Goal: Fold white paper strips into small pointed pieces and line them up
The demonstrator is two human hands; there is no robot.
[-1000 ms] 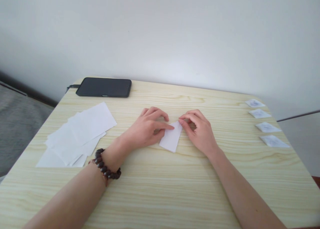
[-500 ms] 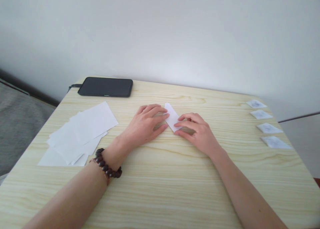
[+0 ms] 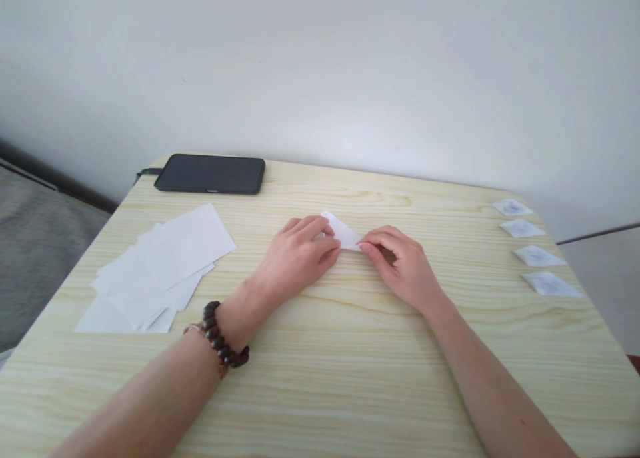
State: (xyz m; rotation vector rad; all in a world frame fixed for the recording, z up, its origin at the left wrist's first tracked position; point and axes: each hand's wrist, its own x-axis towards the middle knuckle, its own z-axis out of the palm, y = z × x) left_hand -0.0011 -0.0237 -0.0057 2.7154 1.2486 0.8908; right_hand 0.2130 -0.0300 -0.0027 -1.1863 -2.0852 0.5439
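White paper piece (image 3: 344,234): on the worktop (image 3: 320,385), between both hands, long axis slanting far-left to near-right. Left hand (image 3: 301,253): fingers at its left end, grip unclear to me. Right hand (image 3: 403,265): pinching its right corner.

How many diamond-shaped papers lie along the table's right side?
4: first diamond nearest the wall, then second diamond, third diamond, and fourth diamond nearest the camera. None looks hidden.

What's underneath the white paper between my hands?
Wood-grain tabletop shows around the white paper, whose right corner your right hand pinches. Whatever lies directly beneath the paper is covered.
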